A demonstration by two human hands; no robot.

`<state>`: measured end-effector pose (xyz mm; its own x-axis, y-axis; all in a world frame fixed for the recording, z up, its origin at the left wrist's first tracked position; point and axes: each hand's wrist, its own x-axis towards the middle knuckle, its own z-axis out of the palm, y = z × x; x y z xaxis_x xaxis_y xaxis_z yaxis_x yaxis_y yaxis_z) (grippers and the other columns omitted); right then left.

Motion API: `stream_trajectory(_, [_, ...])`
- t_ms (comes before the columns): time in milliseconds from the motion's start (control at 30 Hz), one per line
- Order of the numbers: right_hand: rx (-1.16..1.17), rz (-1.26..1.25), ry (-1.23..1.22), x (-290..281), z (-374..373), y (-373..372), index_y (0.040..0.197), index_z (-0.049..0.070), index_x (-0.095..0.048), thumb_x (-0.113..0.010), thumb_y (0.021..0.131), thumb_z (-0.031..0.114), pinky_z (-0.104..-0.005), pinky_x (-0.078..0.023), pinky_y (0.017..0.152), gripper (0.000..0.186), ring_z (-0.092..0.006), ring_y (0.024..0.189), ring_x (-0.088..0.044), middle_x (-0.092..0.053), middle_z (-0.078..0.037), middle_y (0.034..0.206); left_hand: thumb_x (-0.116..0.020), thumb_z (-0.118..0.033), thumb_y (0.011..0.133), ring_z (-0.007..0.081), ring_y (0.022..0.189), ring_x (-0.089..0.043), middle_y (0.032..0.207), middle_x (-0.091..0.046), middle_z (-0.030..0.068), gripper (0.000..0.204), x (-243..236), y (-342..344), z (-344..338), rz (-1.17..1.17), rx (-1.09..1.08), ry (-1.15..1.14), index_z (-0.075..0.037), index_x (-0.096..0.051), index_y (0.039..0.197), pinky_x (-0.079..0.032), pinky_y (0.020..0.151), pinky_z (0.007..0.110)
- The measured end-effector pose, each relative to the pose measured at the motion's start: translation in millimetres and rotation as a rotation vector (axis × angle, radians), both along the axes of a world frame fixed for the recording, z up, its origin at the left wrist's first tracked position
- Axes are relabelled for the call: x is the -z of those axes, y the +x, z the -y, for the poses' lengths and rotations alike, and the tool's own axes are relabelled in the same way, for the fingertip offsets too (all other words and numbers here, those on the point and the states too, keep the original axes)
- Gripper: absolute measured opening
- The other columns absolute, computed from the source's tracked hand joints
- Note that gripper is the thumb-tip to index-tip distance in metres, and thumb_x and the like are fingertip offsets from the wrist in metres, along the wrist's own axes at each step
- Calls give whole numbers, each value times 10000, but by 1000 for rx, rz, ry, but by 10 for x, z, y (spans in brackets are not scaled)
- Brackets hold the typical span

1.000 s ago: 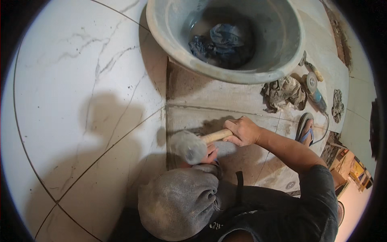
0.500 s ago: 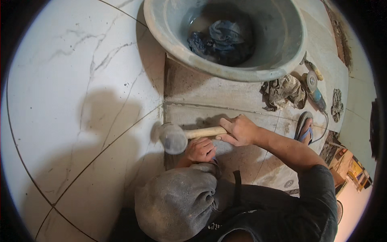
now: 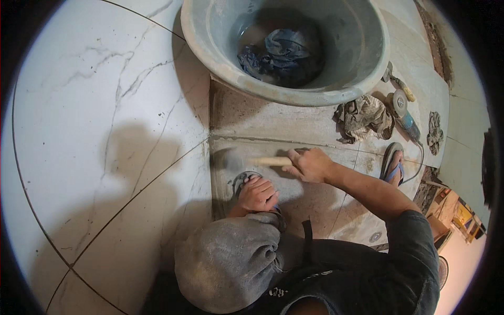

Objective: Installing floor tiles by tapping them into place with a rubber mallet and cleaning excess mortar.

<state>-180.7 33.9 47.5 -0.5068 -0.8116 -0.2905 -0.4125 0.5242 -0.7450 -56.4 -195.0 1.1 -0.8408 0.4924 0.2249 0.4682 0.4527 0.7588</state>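
Observation:
My right hand (image 3: 311, 165) is wrapped round the pale wooden handle of a mallet (image 3: 270, 161). Its grey head is smeared by motion and hangs just beyond my left hand. Curled into a fist, my left hand (image 3: 257, 194) is low over the grey floor tile (image 3: 310, 202), close to my knee in grey cloth (image 3: 226, 262). A dark rounded thing with a grey edge (image 3: 242, 180) shows at the knuckles; its kind is unclear. Whatever the fist holds is hidden by the fingers.
A big grey-green tub (image 3: 294, 97) holds dark cloth and murky water. Right of it lie a crumpled rag (image 3: 370, 119), an angle grinder (image 3: 405, 115) with a cord and a trowel (image 3: 401, 86). A sandalled foot (image 3: 395, 165) stands nearby. White veined tiles (image 3: 68, 131) cover the left.
The mallet head has swung away from beside my left fist to farther off, uncovering the dark rounded thing. My left hand has hardly moved. The view has shifted slightly.

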Motion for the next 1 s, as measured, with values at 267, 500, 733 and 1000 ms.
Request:
stream_trajectory(267, [-24,-66,-259,-39,59,-15,977,25,-511,-570,981,445,-498,-501,588,424,-411,630,-626,-576,-179,675,-706,-132,785,249,647,-582,711,-570,80,154,-60,-95,-44,-52,-1,62,-64,-591,711,-479,612,365])
stream_trajectory(500, [-101,11,-30,-202,102,0,1089,13,-517,-497,1011,463,-514,-522,657,457,-434,750,-660,-656,-203,853,-706,-135,791,250,757,-600,715,-568,73,179,21,107,8,141,-12,-75,-64,-577,690,-466,726,386])
stream_trajectory(733, [-52,-15,-3,-203,42,-47,1052,36,-513,-510,1002,473,-512,-518,645,440,-423,727,-662,-655,-207,857,-717,-149,788,267,751,-630,794,-642,92,134,-41,47,30,143,41,-51,-44,-640,754,-487,677,388])
stream_trajectory(1000, [65,54,197,9,5,-95,986,53,-481,-544,988,456,-515,-499,605,407,-427,646,-634,-597,-187,649,-705,-150,773,243,751,-604,735,-593,76,163,-19,-27,4,-5,0,-58,-68,-588,696,-476,728,356])
